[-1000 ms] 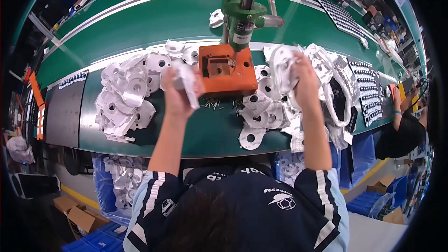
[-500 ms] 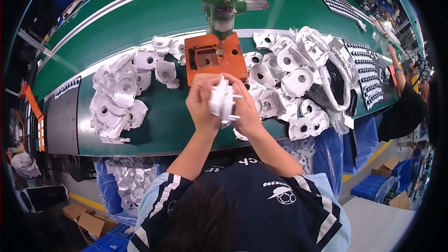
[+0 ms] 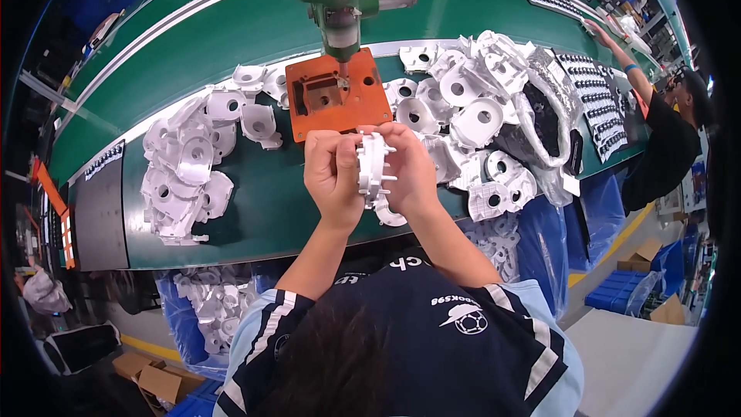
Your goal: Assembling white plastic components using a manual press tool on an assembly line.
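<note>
Both of my hands are closed on a white plastic housing (image 3: 373, 162), held up in front of an orange fixture block (image 3: 351, 118). My left hand (image 3: 333, 174) grips its left side with the thumb across it. On the opposite side, my right hand (image 3: 411, 168) wraps its fingers round the edge. The housing stands on edge, with several thin pegs sticking out to the right; its far face is hidden. Just below it lies another curved white part (image 3: 389, 214). Above the fixture's dark recess hangs the spindle of a green press machine (image 3: 340, 23).
Heaps of white housings lie left (image 3: 193, 158) and right (image 3: 478, 104) on the green bench (image 3: 255, 235). A clear plastic bag (image 3: 556, 158) and a tray of small black parts (image 3: 593, 100) are farther right. Blue-lined bins (image 3: 540, 255) stand below. At right, a co-worker's arm (image 3: 629, 66) reaches out.
The housing has turned in my hands, so its pegged side shows more clearly. The whole view has shifted a little. The co-worker at right has leaned further in.
</note>
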Demonstrator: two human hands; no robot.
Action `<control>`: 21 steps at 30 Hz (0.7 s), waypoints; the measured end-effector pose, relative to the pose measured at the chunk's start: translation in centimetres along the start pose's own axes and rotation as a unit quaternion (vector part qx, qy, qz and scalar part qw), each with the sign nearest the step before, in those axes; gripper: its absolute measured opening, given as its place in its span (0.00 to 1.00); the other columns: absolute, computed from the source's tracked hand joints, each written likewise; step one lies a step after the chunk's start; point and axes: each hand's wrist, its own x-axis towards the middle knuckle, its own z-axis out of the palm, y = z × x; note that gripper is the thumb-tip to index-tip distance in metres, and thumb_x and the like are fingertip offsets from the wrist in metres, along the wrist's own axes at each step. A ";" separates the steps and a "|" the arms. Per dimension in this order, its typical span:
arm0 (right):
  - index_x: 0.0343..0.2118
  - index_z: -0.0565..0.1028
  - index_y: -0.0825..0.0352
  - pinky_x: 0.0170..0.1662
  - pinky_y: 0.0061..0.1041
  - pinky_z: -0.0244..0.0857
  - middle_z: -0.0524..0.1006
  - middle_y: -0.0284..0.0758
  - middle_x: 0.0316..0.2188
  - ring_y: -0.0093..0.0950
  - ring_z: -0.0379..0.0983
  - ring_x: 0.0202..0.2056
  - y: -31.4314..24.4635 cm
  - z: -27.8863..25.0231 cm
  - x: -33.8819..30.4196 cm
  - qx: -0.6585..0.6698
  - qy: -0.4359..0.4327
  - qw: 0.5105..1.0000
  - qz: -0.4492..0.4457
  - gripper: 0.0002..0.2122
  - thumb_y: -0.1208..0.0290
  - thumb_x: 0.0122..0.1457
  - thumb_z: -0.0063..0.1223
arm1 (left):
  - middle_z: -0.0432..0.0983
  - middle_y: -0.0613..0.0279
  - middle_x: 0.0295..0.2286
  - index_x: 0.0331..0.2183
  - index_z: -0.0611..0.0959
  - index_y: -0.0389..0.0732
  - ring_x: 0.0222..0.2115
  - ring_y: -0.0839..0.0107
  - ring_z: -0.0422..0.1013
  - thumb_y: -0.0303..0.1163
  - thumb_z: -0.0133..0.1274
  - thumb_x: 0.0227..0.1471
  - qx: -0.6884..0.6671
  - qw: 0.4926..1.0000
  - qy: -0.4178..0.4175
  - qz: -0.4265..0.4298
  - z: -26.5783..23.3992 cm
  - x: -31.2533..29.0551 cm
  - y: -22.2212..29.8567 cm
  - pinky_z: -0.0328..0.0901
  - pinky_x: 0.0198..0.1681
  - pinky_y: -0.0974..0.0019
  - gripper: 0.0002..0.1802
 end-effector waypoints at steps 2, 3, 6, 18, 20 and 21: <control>0.35 0.72 0.66 0.36 0.26 0.68 0.75 0.35 0.35 0.26 0.73 0.33 0.6 -0.5 0.5 0.017 -0.014 1.000 0.018 0.13 0.62 0.58 0.39 | 0.64 0.64 0.24 0.25 0.76 0.35 0.25 0.76 0.60 0.31 0.49 0.54 -0.024 1.000 -0.004 0.004 0.5 -0.2 -0.2 0.56 0.28 0.75 0.10; 0.35 0.72 0.66 0.36 0.26 0.68 0.75 0.35 0.35 0.26 0.73 0.33 1.0 -0.6 0.5 0.019 -0.012 1.000 0.016 0.13 0.62 0.58 0.39 | 0.64 0.64 0.24 0.25 0.76 0.35 0.25 0.76 0.60 0.31 0.49 0.54 -0.025 1.000 -0.007 0.004 0.5 -0.4 0.0 0.56 0.28 0.75 0.10; 0.37 0.72 0.70 0.39 0.24 0.67 0.75 0.37 0.33 0.25 0.73 0.35 1.3 -1.3 0.3 0.050 -0.092 0.994 0.011 0.18 0.60 0.59 0.36 | 0.67 0.62 0.26 0.25 0.76 0.34 0.28 0.76 0.63 0.29 0.49 0.53 0.021 0.998 -0.058 0.020 0.6 -1.0 0.1 0.58 0.32 0.75 0.09; 0.24 0.71 0.67 0.29 0.20 0.62 0.72 0.32 0.20 0.20 0.68 0.24 1.3 -2.6 0.3 -0.290 -0.073 0.920 -0.253 0.04 0.74 0.47 0.52 | 0.67 0.60 0.24 0.23 0.74 0.35 0.25 0.73 0.64 0.24 0.50 0.50 0.065 0.990 -0.090 0.090 1.5 -1.4 1.0 0.59 0.29 0.74 0.06; 0.24 0.70 0.66 0.28 0.18 0.61 0.70 0.28 0.20 0.18 0.66 0.23 1.2 -2.1 0.1 -0.200 -0.085 0.959 -0.181 0.04 0.72 0.50 0.48 | 0.66 0.60 0.27 0.27 0.73 0.34 0.27 0.75 0.64 0.25 0.48 0.52 0.033 0.992 -0.100 0.072 1.2 -1.2 0.3 0.59 0.32 0.75 0.04; 0.24 0.70 0.66 0.28 0.18 0.60 0.70 0.28 0.20 0.18 0.66 0.23 1.6 -2.2 0.2 -0.126 -0.089 0.980 -0.129 0.05 0.70 0.52 0.46 | 0.66 0.61 0.28 0.29 0.72 0.33 0.28 0.75 0.63 0.25 0.48 0.52 0.015 0.993 -0.106 0.040 1.1 -1.3 0.2 0.59 0.33 0.75 0.05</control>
